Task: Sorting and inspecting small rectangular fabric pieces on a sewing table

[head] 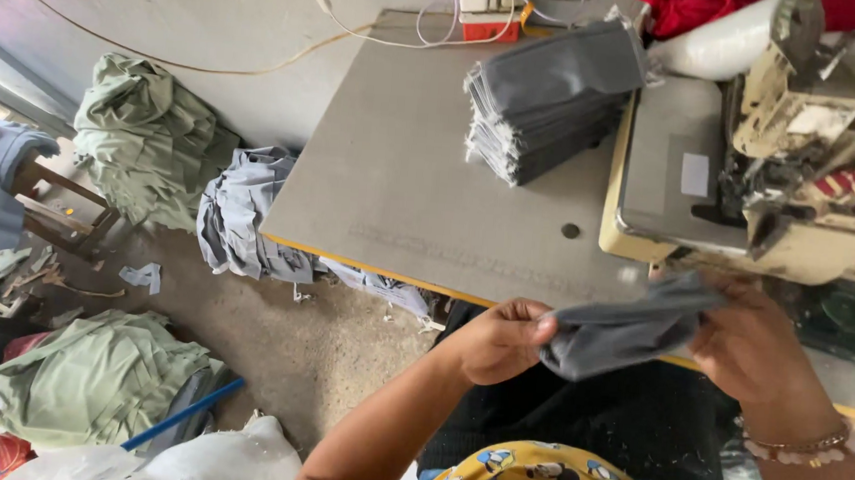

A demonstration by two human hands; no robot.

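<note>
Both my hands hold one small piece of grey cloth (622, 329) just in front of the table's near edge. My left hand (501, 340) pinches its left end with closed fingers. My right hand (756, 348), with bracelets at the wrist, grips the right end close to the sewing machine (802, 186). A tall stack of folded grey cloth pieces (548, 98) rests on the grey table (402, 168), to the left of the machine.
Heaps of pale green fabric (144, 140) (97, 377) and a blue-grey pile (244, 212) lie on the floor at left. A wooden stool (63, 210) stands at far left. A power strip with cables (489, 9) sits at the table's back edge. Red cloth (695, 3) lies behind the machine.
</note>
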